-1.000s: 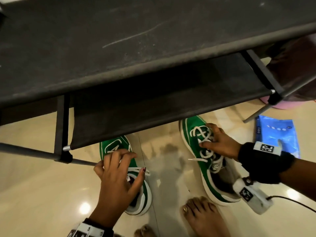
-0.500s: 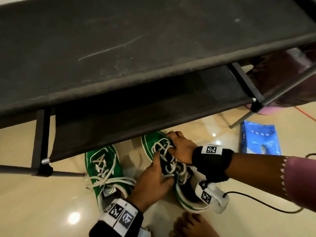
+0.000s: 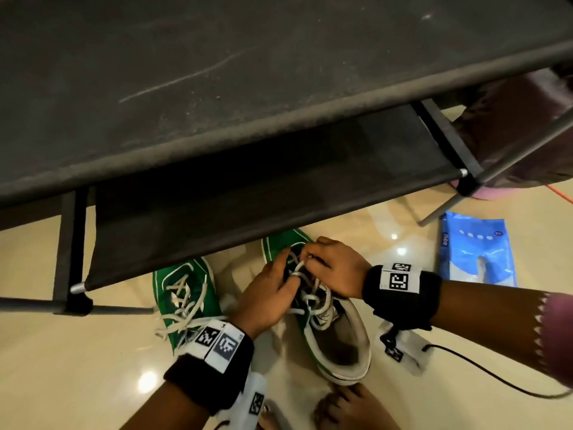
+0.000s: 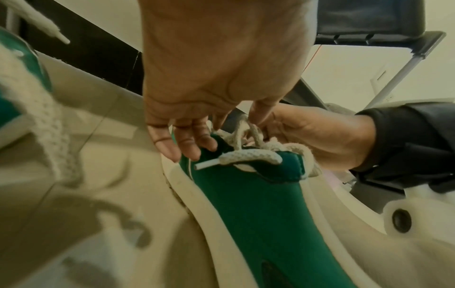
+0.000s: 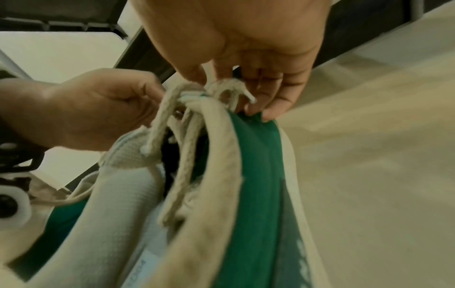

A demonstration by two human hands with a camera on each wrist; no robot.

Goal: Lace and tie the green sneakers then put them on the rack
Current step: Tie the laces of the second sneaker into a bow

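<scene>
Both on right sneaker, floor, below rack. L hand pinching lace; R hand pinching lace too. Left sneaker just left of L wrist, laces loose.

1. The left hand reaches forward, palm down, fingers bent downward, thumb and forefinger seemingly pinching
2. The right hand comes in from the right, fingers curled downward
3. Both hands meet fingertip to fingertip; both wrists wear black bands
</scene>
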